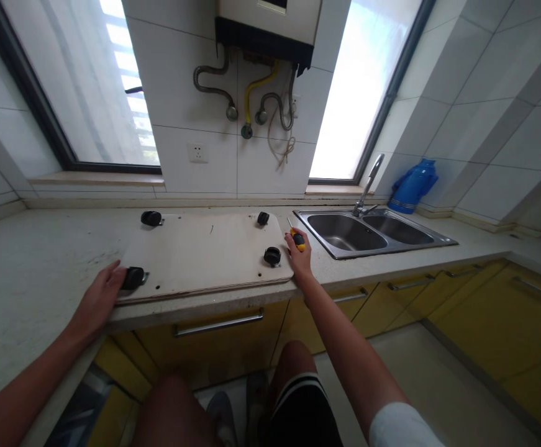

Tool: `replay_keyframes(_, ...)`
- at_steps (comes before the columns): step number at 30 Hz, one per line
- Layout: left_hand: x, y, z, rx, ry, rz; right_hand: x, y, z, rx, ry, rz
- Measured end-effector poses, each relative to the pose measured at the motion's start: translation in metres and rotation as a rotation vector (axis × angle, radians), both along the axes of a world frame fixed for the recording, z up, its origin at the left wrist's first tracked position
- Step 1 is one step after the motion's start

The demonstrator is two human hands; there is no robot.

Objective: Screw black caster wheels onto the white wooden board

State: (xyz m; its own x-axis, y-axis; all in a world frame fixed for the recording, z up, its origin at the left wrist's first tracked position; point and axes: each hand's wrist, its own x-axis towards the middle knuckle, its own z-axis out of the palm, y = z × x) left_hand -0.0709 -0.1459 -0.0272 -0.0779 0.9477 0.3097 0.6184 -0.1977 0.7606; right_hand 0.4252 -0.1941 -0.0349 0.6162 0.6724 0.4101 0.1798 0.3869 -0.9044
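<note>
A white wooden board (205, 251) with rounded corners lies flat on the countertop. Black caster wheels stand up near its corners: one caster (151, 218) at the back left, one (263, 218) at the back right, one (272, 256) at the front right and one (134, 279) at the front left. My left hand (97, 301) grips the board's front left corner, its fingertips beside the caster there. In my right hand (299, 254) is a yellow and black screwdriver (300, 240), its shaft pointing up and away. That hand also rests against the board's right edge.
A steel double-bowl sink (317, 239) with a faucet (368, 186) is set into the counter (41, 261) on the right. Behind it stands a blue thermos-like jug (413, 186). Yellow cabinets (233, 347) with bar handles run below. A water heater (265, 25) with hoses hangs above.
</note>
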Motion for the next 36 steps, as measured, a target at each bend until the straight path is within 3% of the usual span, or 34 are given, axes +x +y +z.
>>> replay_keyframes(5,0.004,-0.009,0.003,-0.025,-0.027,-0.062,0.004,0.003,-0.001,-0.07,-0.049,-0.007)
replay_keyframes(11,0.006,-0.009,0.001,0.014,-0.075,0.071,0.007,0.006,-0.005,-0.086,-0.084,-0.019)
replay_keyframes(16,0.006,-0.017,0.022,0.182,0.098,-0.065,0.008,0.008,-0.007,-0.085,-0.092,-0.029)
replay_keyframes(21,0.007,-0.025,0.04,0.01,0.242,0.011,0.008,0.008,-0.006,-0.093,-0.096,-0.031)
replay_keyframes(36,0.001,-0.022,0.042,0.026,0.304,0.031,0.008,0.009,-0.007,-0.102,-0.112,-0.045)
